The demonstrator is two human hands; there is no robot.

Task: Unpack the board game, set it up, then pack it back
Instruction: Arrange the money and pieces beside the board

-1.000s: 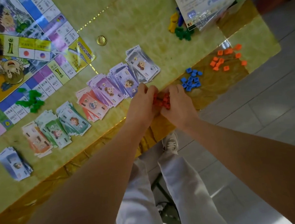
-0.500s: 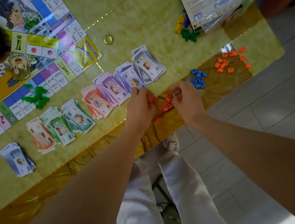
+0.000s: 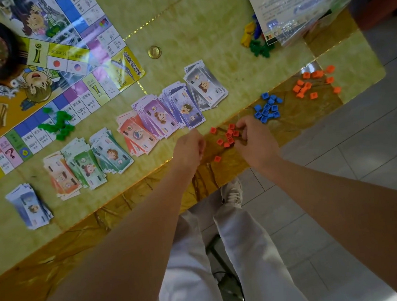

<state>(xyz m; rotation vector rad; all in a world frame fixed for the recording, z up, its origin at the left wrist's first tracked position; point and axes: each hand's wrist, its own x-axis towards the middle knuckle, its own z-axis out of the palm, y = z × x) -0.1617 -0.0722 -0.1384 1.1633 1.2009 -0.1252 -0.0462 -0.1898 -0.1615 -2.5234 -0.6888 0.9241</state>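
**Two bare hands at a scatter of small red game pieces**

Seen from above, a person stands at the edge of a table (image 3: 207, 31). The red pieces (image 3: 227, 137) lie loosely strewn near that edge, between the hands. The right hand (image 3: 256, 143) has its fingers bent down onto the right side of the scatter, touching it. The left hand (image 3: 188, 151) sits just beside the left side, fingers tucked under. Whether either hand pinches a piece cannot be told from this angle.

This looks like the set-up step, sorting pieces by colour. Blue pieces (image 3: 267, 108) and orange pieces (image 3: 313, 83) lie in their own groups further right. The next move likely calls for sweeping the red ones together without nudging the stray piece (image 3: 217, 158) off the edge.
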